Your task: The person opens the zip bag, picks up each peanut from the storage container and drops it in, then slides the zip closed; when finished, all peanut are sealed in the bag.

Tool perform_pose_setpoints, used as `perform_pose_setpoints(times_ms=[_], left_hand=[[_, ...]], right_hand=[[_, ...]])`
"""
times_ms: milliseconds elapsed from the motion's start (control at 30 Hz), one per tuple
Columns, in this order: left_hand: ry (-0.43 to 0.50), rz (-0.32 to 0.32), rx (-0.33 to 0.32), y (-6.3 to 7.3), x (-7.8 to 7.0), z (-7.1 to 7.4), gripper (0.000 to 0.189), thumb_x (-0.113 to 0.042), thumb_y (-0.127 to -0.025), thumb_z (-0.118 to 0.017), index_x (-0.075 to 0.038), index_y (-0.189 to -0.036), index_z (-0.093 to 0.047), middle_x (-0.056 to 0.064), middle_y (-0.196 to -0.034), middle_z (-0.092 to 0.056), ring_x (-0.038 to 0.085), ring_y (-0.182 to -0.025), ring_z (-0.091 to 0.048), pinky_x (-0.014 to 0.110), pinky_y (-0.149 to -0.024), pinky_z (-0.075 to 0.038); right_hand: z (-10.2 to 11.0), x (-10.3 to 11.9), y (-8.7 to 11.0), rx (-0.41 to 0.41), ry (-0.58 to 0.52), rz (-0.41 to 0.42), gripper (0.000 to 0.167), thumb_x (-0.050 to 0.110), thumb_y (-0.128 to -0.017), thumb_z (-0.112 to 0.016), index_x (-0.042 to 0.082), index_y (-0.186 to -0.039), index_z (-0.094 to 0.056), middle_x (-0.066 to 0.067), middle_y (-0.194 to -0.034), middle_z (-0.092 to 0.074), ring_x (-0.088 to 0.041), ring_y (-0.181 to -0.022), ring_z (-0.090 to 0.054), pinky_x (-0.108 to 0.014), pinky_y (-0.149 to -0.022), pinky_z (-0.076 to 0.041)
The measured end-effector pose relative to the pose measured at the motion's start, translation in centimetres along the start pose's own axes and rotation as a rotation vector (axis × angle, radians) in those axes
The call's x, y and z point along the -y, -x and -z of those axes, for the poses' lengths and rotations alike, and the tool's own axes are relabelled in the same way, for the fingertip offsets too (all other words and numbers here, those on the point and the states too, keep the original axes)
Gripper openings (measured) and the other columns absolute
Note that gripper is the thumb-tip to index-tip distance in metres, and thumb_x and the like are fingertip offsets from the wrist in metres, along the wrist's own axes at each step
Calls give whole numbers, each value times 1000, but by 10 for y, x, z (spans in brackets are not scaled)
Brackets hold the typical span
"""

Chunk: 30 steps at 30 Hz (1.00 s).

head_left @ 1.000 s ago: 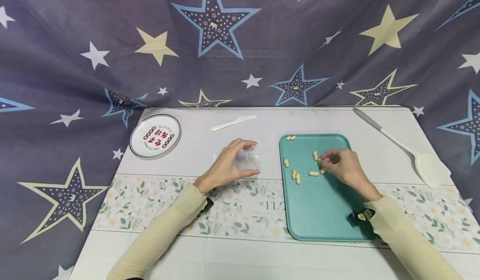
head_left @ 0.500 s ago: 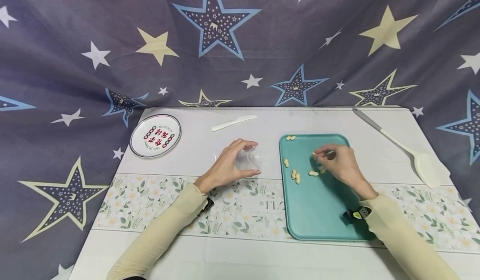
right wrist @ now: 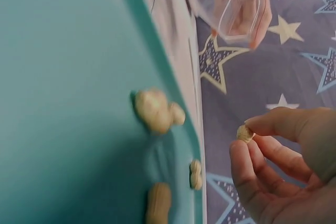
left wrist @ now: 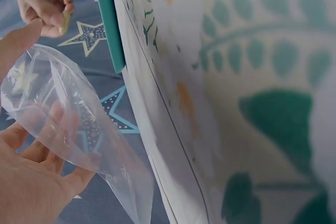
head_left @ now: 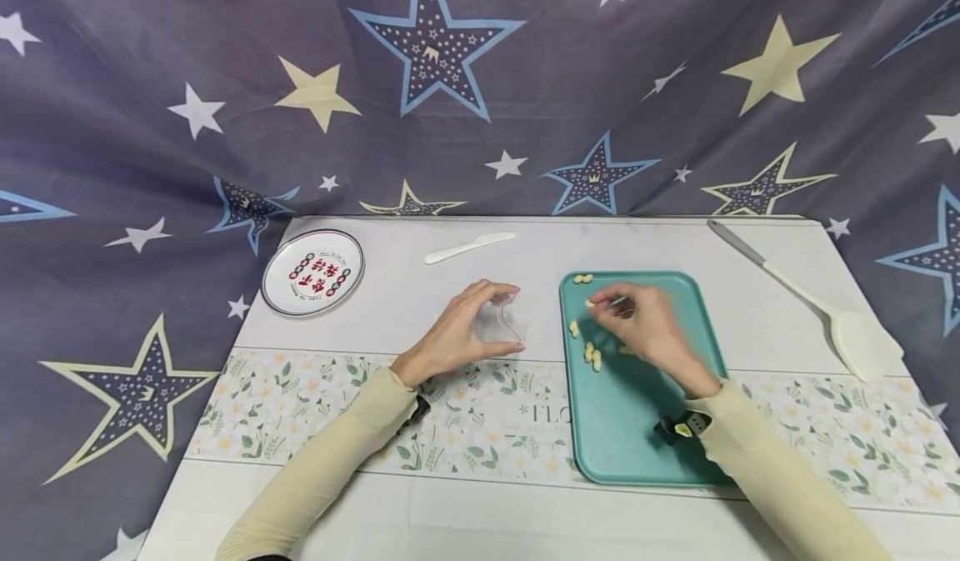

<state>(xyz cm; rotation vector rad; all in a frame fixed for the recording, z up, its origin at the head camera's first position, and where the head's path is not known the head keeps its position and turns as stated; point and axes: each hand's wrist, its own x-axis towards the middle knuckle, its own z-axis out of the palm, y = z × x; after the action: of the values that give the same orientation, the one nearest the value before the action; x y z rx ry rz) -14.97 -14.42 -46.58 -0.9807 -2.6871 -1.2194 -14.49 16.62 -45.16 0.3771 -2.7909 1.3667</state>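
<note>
Left hand [head_left: 453, 328]: the fingers curve round a clear plastic bag [head_left: 495, 325], its mouth facing the green tray [head_left: 630, 436] on the counter [head_left: 450, 515]. Right hand [head_left: 645, 323]: thumb and fingers pinch a peanut [right wrist: 245, 134] above the tray, near its left edge. Loose peanuts [head_left: 596, 361] lie on the tray. Beyond the left hand: plate [head_left: 313, 274], knife [head_left: 467, 249]. Right of the tray: spatula [head_left: 855, 336].

The bag [left wrist: 86, 114] is thin, clear plastic, glossy and creased. Smooth, matt plastic seems to form the tray [head_left: 637, 428], while the held peanut [right wrist: 244, 134] has a rough, dull shell. The knife [head_left: 468, 248] looks like smooth plastic; the backdrop [head_left: 480, 140] is matt, rumpled cloth, the sleeves [head_left: 330, 453] soft fabric.
</note>
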Motion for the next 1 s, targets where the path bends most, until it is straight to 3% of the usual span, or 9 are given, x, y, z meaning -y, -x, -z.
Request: perform_pose_setpoints(times_ms=[200, 433, 733, 1000], left_hand=[[11, -5, 0, 0, 0, -2, 82, -36, -77, -94, -11, -145, -56, 11, -132, -67, 20, -122, -61, 42, -111, -50], [16, 3, 2, -1, 1, -4, 80, -36, -78, -94, -15, -146, -56, 10, -132, -66, 17, -121, -60, 41, -109, -51], [29, -5, -3, -4, -4, -6, 79, -34, -78, -93, -9, -144, -56, 12, -131, -66, 22, -123, -61, 47, -108, -52], [25, -3, -10, -4, -3, -5, 78, -33, -78, -94, -13, -144, -57, 6, -131, -67, 20, -125, -61, 41, -110, -50]], right_hand=[[-13, 15, -5, -6, 10, 63, 12, 13, -93, -79, 7, -103, -79, -10, -89, -78, -19, -77, -73, -22, -70, -59], [-29, 34, -10, 28, -41, 94, 10, 13, -93, -78, 9, -102, -80, -8, -88, -78, -16, -76, -72, -25, -70, -60], [-45, 54, -13, 110, -104, 133, 10, 11, -93, -78, 12, -102, -79, -6, -90, -78, -14, -78, -71, -25, -73, -61], [-59, 59, -14, 170, -145, 150, 13, 3, -91, -74, 9, -102, -78, -7, -88, -77, -15, -78, -71, -28, -73, -63]])
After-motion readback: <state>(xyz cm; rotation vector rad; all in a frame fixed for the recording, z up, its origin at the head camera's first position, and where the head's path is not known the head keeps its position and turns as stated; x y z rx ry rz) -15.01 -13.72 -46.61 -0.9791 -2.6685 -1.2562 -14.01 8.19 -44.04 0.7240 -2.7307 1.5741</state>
